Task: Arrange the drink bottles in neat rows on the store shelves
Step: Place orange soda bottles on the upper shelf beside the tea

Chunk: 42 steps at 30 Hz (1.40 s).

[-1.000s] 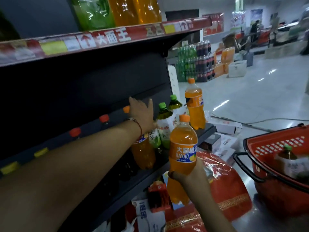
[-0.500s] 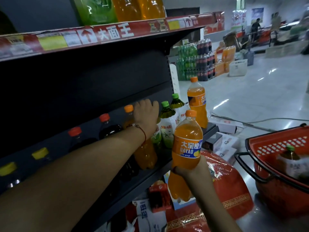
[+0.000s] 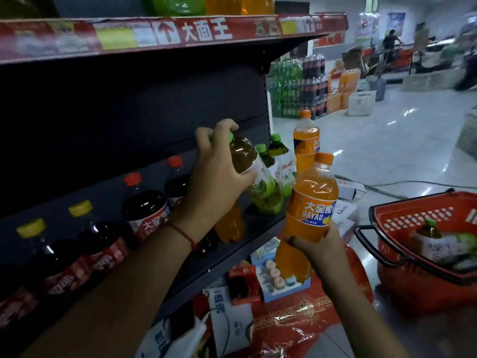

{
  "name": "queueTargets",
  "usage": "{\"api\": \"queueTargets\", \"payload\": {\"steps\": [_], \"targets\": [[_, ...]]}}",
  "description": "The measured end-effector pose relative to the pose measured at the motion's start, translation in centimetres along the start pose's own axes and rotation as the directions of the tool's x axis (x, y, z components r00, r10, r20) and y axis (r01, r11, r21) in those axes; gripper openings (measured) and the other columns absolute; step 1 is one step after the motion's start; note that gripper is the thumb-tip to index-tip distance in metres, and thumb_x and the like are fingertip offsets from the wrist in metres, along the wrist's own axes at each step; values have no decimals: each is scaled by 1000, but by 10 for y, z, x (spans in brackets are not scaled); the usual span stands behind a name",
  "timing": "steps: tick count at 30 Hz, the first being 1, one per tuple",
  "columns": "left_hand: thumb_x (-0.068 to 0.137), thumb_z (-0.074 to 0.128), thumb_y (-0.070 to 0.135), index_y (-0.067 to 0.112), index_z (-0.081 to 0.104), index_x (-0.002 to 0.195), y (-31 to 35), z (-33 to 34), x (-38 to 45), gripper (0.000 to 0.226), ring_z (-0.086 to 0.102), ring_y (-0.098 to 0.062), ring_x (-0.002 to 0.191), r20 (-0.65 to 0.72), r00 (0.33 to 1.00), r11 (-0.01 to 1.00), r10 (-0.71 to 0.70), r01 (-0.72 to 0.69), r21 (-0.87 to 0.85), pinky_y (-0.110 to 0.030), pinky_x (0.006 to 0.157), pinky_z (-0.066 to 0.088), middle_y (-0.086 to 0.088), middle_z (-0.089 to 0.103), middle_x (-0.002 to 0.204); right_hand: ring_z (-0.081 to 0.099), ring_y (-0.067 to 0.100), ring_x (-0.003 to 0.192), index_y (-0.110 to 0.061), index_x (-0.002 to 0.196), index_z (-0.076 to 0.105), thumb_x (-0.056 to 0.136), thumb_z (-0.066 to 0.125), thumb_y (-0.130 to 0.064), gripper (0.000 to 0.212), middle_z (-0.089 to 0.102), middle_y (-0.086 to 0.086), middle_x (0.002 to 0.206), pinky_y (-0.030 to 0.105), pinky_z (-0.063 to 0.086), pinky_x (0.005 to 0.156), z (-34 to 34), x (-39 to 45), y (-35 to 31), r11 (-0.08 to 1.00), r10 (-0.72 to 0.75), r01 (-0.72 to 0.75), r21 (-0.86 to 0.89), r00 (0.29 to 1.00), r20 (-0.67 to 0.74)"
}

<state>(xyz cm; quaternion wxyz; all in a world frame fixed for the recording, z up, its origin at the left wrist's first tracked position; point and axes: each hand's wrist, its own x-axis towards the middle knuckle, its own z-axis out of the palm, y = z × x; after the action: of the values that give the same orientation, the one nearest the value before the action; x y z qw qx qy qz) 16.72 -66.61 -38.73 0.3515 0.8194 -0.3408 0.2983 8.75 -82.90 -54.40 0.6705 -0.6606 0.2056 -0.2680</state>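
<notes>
My left hand (image 3: 219, 171) grips the neck and shoulder of a green-capped tea bottle (image 3: 260, 184), tilted and lifted above the dark shelf (image 3: 258, 226). My right hand (image 3: 320, 244) holds an orange soda bottle (image 3: 309, 210) upright by its lower part, in front of the shelf edge. Two more green-capped tea bottles (image 3: 281, 161) and a tall orange soda bottle (image 3: 305, 140) stand at the shelf's right end. Another orange bottle (image 3: 231, 226) stands partly hidden under my left wrist. Dark cola bottles (image 3: 147, 205) with red and yellow caps line the shelf to the left.
A red shopping basket (image 3: 423, 254) with a tea bottle inside sits on the floor at the right. Boxes and red packaging (image 3: 284, 321) lie below the shelf. The upper shelf (image 3: 180, 34) overhangs the hands. Stacked drink packs (image 3: 302, 83) stand across the aisle.
My left hand went from resting on the bottle tops to grasping a green-capped tea bottle and tilting it up. The orange bottle in my right hand stayed close to the shelf edge.
</notes>
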Motion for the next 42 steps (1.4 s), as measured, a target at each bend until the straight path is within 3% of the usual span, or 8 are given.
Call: {"api": "queueTargets", "payload": {"steps": [6, 10, 17, 25, 30, 33, 38, 42], "targets": [[67, 84, -1, 31, 37, 126, -27, -9, -76, 82, 51, 12, 105, -83, 980, 885, -180, 124, -449, -5, 85, 44, 14, 45, 120, 68, 18, 90, -26, 118, 54, 61, 90, -13, 69, 70, -2, 105, 36, 55, 74, -7, -13, 0, 997, -61, 63, -47, 998, 34], [68, 84, 0, 43, 39, 121, -53, -10, -112, 82, 58, 3, 103, -45, 933, 776, -357, 269, -570, -16, 81, 51, 17, 51, 119, 71, 21, 93, -26, 117, 55, 60, 90, -13, 69, 73, -1, 105, 47, 57, 83, -4, -14, 2, 994, -34, 39, -98, 998, 58], [70, 84, 2, 34, 41, 129, -75, -5, -123, 80, 57, 8, 101, 61, 931, 754, -360, 329, -569, -7, 75, 49, 18, 50, 119, 69, 22, 96, -16, 118, 55, 62, 85, -2, 64, 71, 4, 105, 47, 56, 87, 25, 28, -19, 972, -86, 113, -207, 987, 136], [68, 85, -1, 51, 37, 116, -82, 5, -124, 85, 48, 20, 108, 55, 951, 784, -303, 282, -553, 0, 77, 43, 25, 45, 119, 62, 9, 102, -25, 116, 51, 68, 85, -8, 61, 65, -4, 112, 28, 49, 82, 78, 89, -35, 920, -162, 245, -307, 948, 272], [67, 85, -1, 53, 36, 116, -88, 5, -121, 88, 49, 13, 111, 29, 950, 792, -311, 276, -545, -2, 78, 45, 22, 45, 125, 62, 14, 108, -22, 117, 53, 70, 82, -10, 57, 65, -3, 114, 39, 52, 92, 103, 104, -15, 935, -111, 204, -289, 945, 308], [66, 86, 3, 50, 39, 121, -92, 5, -121, 86, 52, 0, 115, 20, 945, 811, -327, 292, -507, -10, 83, 51, 16, 47, 127, 61, 18, 112, -18, 124, 51, 70, 83, -17, 63, 65, -1, 119, 45, 51, 95, 112, 108, -8, 925, -113, 203, -321, 954, 277], [65, 88, 10, 44, 38, 127, -95, 5, -119, 87, 54, -21, 120, 4, 923, 811, -384, 339, -477, -45, 90, 56, 5, 48, 133, 56, 13, 114, -22, 130, 47, 70, 84, -34, 71, 61, -5, 126, 43, 53, 92, 124, 104, -1, 870, -178, 235, -434, 969, 168], [66, 87, 11, 49, 37, 126, -92, 3, -118, 87, 53, -18, 121, 3, 925, 814, -379, 335, -475, -45, 93, 55, 10, 47, 131, 49, 17, 124, -23, 141, 35, 75, 81, -24, 81, 51, 0, 139, 47, 49, 97, 123, 97, -7, 882, -139, 206, -424, 973, 182]]}}
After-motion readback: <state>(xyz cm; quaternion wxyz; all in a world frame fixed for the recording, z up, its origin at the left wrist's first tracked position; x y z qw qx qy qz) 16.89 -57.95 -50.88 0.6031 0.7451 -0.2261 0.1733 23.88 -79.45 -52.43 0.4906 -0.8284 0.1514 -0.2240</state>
